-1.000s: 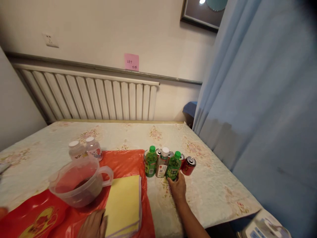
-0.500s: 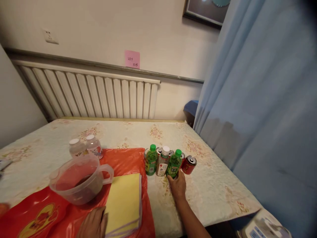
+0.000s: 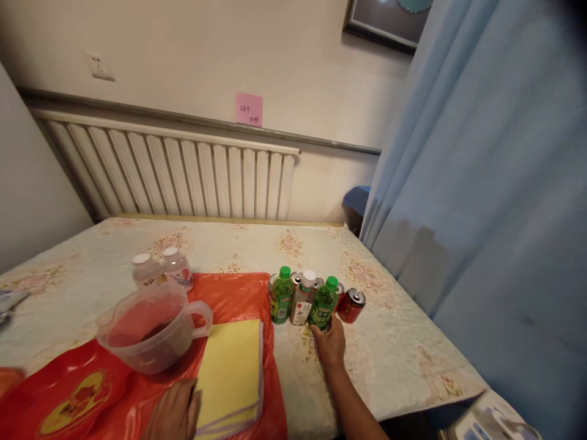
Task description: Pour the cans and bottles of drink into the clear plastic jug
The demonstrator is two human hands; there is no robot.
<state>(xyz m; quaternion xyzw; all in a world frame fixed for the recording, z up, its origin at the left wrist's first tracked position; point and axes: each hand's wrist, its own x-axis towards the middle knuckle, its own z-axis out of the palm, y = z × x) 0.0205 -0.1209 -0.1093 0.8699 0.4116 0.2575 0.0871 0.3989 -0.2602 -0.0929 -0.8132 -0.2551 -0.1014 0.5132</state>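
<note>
My right hand [image 3: 331, 343] grips the lower part of a green-capped bottle [image 3: 324, 304] that stands upright at the right end of a front row. Beside it are a clear bottle with a white cap [image 3: 302, 299] and another green-capped bottle [image 3: 281, 296]. A dark red can [image 3: 351, 307] stands just right of my hand, and several more cans are partly hidden behind the bottles. My left hand [image 3: 174, 410] lies flat on the red plastic sheet [image 3: 229, 293], its fingers at the left edge of a stack of yellow cloths [image 3: 232, 373].
A clear plastic measuring jug [image 3: 153, 354] holds something dark, near a red tray [image 3: 59, 391]. Behind it stand two white-lidded jars [image 3: 177, 269]. A radiator [image 3: 183, 174] runs along the wall, and a blue curtain [image 3: 458, 214] hangs at the right.
The view has shifted slightly. My right hand stays on the green-capped bottle and my left hand stays beside the yellow cloths; no object has visibly moved.
</note>
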